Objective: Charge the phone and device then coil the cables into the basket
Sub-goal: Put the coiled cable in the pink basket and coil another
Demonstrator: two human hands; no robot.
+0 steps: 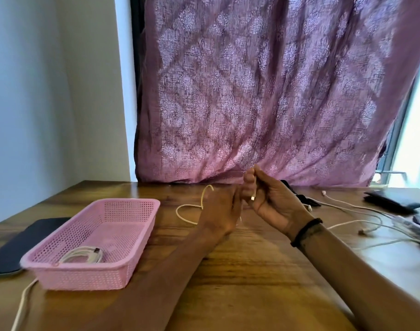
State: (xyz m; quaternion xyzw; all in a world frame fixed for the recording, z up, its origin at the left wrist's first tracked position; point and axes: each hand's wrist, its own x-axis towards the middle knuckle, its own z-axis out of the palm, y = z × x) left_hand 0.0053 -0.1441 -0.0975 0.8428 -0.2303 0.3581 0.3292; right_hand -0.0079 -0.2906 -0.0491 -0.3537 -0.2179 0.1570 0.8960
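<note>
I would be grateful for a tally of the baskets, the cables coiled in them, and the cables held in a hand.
Pink basket: 1
Coiled cable in it: 1
Held cable, in the right hand: 1
Total: 3

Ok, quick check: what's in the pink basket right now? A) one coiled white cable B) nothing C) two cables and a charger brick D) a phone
A: the pink basket holds a single coiled white cable in its near corner; the rest of its floor shows bare.
</note>
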